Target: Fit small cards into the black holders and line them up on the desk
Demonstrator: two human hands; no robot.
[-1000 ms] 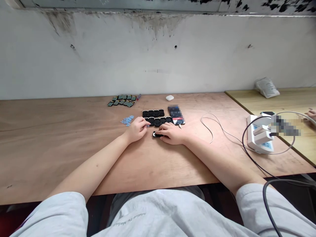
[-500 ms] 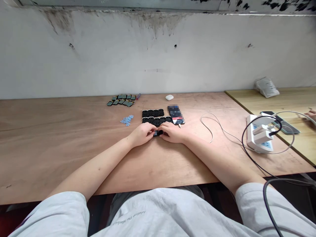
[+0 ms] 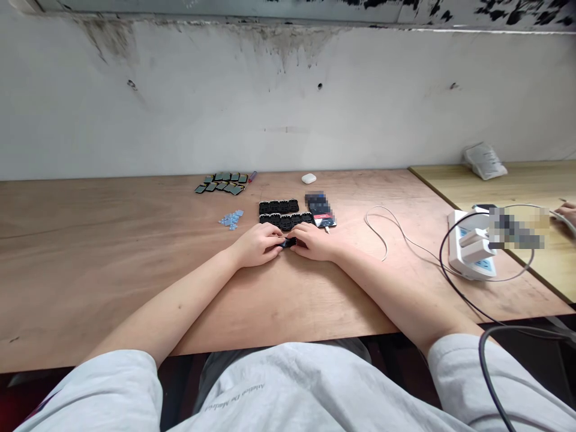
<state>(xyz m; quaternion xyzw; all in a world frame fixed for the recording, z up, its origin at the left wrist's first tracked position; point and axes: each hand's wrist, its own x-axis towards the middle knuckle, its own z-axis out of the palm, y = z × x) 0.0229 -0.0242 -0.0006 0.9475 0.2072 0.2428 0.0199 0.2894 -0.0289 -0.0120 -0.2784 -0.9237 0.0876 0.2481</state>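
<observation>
Low over the wooden table, my left hand (image 3: 260, 244) and my right hand (image 3: 314, 241) close on a small black plastic part (image 3: 288, 242) from its two sides. Fingers cover most of the part, so its details are hidden. Just beyond the fingertips lie two rows of similar black parts (image 3: 279, 207). To the left is a little heap of pale blue translucent pieces (image 3: 231, 219). Farther back, several small boards with grey-green screens (image 3: 222, 183) lie in two rows, with a screwdriver (image 3: 252, 176) beside them.
A phone (image 3: 320, 210) with a white cable (image 3: 391, 216) lies right of the black rows. A white rounded case (image 3: 309, 178) sits behind it. On the right stand a power strip (image 3: 470, 246) with plugs and a crumpled white bag (image 3: 485, 161). Another person's hand (image 3: 567, 210) shows at the right edge.
The black part between my fingers is turned slightly, and my left fingers have shifted a little on it. My forearms stay in place.
</observation>
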